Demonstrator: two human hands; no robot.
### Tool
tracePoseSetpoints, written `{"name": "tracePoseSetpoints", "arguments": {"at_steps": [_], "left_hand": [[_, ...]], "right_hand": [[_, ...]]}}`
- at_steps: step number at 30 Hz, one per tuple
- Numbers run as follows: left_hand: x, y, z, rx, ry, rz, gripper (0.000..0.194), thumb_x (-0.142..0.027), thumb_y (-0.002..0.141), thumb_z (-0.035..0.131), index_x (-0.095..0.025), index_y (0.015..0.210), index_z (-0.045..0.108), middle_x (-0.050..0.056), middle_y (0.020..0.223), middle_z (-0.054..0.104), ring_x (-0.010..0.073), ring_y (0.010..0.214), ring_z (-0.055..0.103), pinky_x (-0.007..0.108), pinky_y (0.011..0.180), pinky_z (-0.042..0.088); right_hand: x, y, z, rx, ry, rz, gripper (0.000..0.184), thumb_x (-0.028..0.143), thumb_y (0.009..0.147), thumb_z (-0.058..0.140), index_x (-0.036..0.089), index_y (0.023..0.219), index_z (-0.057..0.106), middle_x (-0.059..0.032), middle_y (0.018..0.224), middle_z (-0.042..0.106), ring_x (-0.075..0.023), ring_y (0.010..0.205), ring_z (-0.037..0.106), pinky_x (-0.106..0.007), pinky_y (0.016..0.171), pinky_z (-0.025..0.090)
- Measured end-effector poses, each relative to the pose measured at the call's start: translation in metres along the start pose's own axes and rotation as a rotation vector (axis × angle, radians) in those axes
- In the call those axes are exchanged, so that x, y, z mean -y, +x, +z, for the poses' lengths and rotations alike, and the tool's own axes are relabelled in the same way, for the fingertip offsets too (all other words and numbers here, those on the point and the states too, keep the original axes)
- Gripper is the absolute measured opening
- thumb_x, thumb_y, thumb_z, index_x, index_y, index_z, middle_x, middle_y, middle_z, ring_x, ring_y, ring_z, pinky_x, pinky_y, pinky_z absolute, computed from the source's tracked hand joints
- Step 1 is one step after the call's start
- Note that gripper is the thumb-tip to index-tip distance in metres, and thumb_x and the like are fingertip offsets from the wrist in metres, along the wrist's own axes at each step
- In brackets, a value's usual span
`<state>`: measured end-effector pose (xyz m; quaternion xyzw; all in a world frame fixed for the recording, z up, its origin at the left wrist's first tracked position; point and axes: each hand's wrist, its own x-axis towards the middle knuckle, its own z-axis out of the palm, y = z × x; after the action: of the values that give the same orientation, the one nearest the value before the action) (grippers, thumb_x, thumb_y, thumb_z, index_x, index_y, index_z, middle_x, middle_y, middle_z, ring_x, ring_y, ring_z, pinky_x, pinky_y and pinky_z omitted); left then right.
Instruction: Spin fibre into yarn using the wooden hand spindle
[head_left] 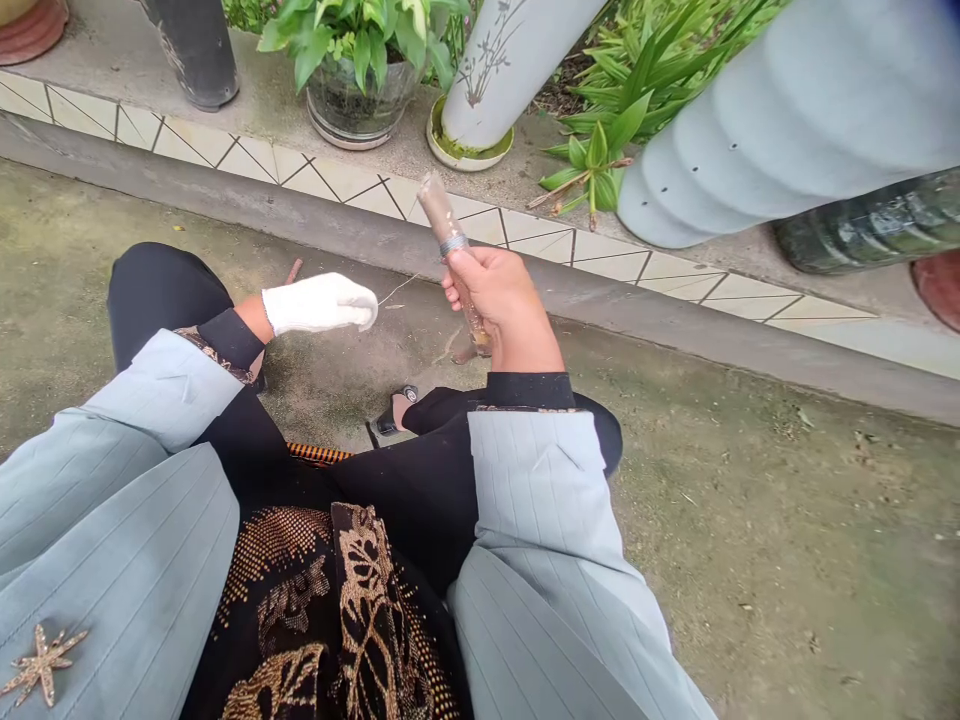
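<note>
My left hand (pixel 321 303), in a white knitted glove, is closed with its fingertips around the end of a thin wire (pixel 399 289). The wire stretches across to a short brownish stick (pixel 437 208), where several grey turns (pixel 453 243) of it are wound. Bare and wrapped around that stick just below the turns is my right hand (pixel 491 295). The stick tilts, its upper end toward the ledge; its lower end shows beneath my palm. Both hands are above the concrete floor, in front of my knees.
A tiled ledge (pixel 300 180) runs across ahead. On it stand a glass pot (pixel 360 105) with a leafy plant, a white cylinder (pixel 499 75) in a green-stained dish, a dark pot (pixel 196 50) and a large ribbed pale container (pixel 780 130). Concrete floor (pixel 750 520) lies to the right.
</note>
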<state>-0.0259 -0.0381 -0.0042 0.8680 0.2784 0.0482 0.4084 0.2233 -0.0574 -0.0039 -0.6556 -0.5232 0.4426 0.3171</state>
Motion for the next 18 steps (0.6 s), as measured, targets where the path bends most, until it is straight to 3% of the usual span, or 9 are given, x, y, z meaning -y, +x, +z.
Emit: {"name": "tracePoseSetpoints", "arguments": {"at_steps": [2, 4, 7, 9, 12, 14, 15, 16, 18], "left_hand": [[0.002, 0.001, 0.003, 0.064, 0.039, 0.078, 0.028, -0.033, 0.089, 0.045, -0.016, 0.082, 0.067, 0.001, 0.075, 0.065, 0.011, 0.063, 0.053, 0.023, 0.066, 0.039], [0.004, 0.002, 0.005, 0.1, 0.074, 0.113, 0.03, -0.034, 0.09, 0.043, -0.016, 0.084, 0.067, 0.002, 0.077, 0.066, 0.0115, 0.067, 0.056, 0.023, 0.068, 0.04], [0.006, 0.003, 0.006, 0.091, 0.146, 0.106, 0.029, -0.032, 0.089, 0.043, -0.016, 0.084, 0.067, 0.002, 0.077, 0.067, 0.0119, 0.068, 0.057, 0.022, 0.069, 0.039], [0.007, 0.002, 0.004, 0.036, 0.185, 0.07, 0.028, -0.031, 0.087, 0.044, -0.016, 0.082, 0.067, 0.002, 0.075, 0.066, 0.0121, 0.067, 0.056, 0.023, 0.069, 0.039], [0.006, 0.0, -0.001, -0.085, 0.16, -0.026, 0.026, -0.03, 0.084, 0.047, -0.016, 0.08, 0.067, 0.0, 0.072, 0.065, 0.012, 0.066, 0.055, 0.023, 0.067, 0.04], [0.004, -0.002, -0.005, -0.155, 0.089, -0.095, 0.024, -0.029, 0.083, 0.049, -0.015, 0.082, 0.068, 0.0, 0.07, 0.064, 0.0115, 0.065, 0.054, 0.023, 0.065, 0.04], [0.002, -0.003, -0.007, -0.186, 0.041, -0.122, 0.024, -0.029, 0.083, 0.049, -0.015, 0.084, 0.068, 0.0, 0.069, 0.064, 0.0111, 0.064, 0.053, 0.023, 0.064, 0.041], [0.001, -0.004, -0.009, -0.211, -0.009, -0.142, 0.024, -0.028, 0.083, 0.049, -0.014, 0.086, 0.068, 0.0, 0.067, 0.062, 0.0105, 0.062, 0.051, 0.023, 0.062, 0.041], [-0.003, -0.006, -0.012, -0.242, -0.089, -0.17, 0.025, -0.026, 0.085, 0.047, -0.013, 0.088, 0.068, 0.0, 0.062, 0.058, 0.0094, 0.058, 0.048, 0.022, 0.058, 0.04]], "right_hand": [[-0.005, 0.005, 0.009, 0.056, -0.283, 0.08, 0.03, 0.046, 0.088, 0.058, 0.018, 0.077, 0.055, -0.0015, 0.06, 0.055, -0.012, 0.052, 0.049, -0.025, 0.054, 0.043], [-0.005, 0.005, 0.019, 0.199, -0.58, 0.129, 0.025, 0.041, 0.089, 0.058, 0.017, 0.079, 0.059, -0.0044, 0.064, 0.06, -0.014, 0.056, 0.054, -0.027, 0.059, 0.044], [0.0, 0.001, 0.034, 0.606, -0.86, 0.151, 0.021, 0.036, 0.089, 0.058, 0.017, 0.082, 0.063, -0.0062, 0.072, 0.065, -0.0149, 0.062, 0.058, -0.027, 0.062, 0.042], [0.004, -0.004, 0.039, 0.885, -0.871, 0.136, 0.02, 0.033, 0.089, 0.057, 0.017, 0.081, 0.063, -0.0042, 0.072, 0.065, -0.013, 0.059, 0.056, -0.026, 0.059, 0.041], [0.011, -0.013, 0.037, 1.123, -0.657, 0.031, 0.02, 0.034, 0.087, 0.059, 0.017, 0.077, 0.062, -0.0006, 0.067, 0.06, -0.0106, 0.055, 0.05, -0.025, 0.056, 0.039], [0.017, -0.019, 0.028, 1.152, -0.416, -0.049, 0.024, 0.039, 0.085, 0.063, 0.017, 0.075, 0.059, 0.0005, 0.065, 0.057, -0.01, 0.055, 0.049, -0.025, 0.055, 0.04], [0.02, -0.022, 0.022, 1.107, -0.28, -0.083, 0.027, 0.042, 0.083, 0.064, 0.018, 0.075, 0.058, 0.0006, 0.066, 0.057, -0.0096, 0.055, 0.049, -0.025, 0.056, 0.041], [0.022, -0.024, 0.015, 0.986, -0.132, -0.12, 0.03, 0.047, 0.083, 0.065, 0.018, 0.077, 0.057, 0.0008, 0.067, 0.056, -0.0092, 0.056, 0.048, -0.025, 0.056, 0.042], [0.024, -0.025, 0.003, 0.622, 0.135, -0.188, 0.036, 0.055, 0.083, 0.062, 0.02, 0.082, 0.056, 0.0012, 0.069, 0.053, -0.0088, 0.054, 0.044, -0.024, 0.053, 0.04]]}}
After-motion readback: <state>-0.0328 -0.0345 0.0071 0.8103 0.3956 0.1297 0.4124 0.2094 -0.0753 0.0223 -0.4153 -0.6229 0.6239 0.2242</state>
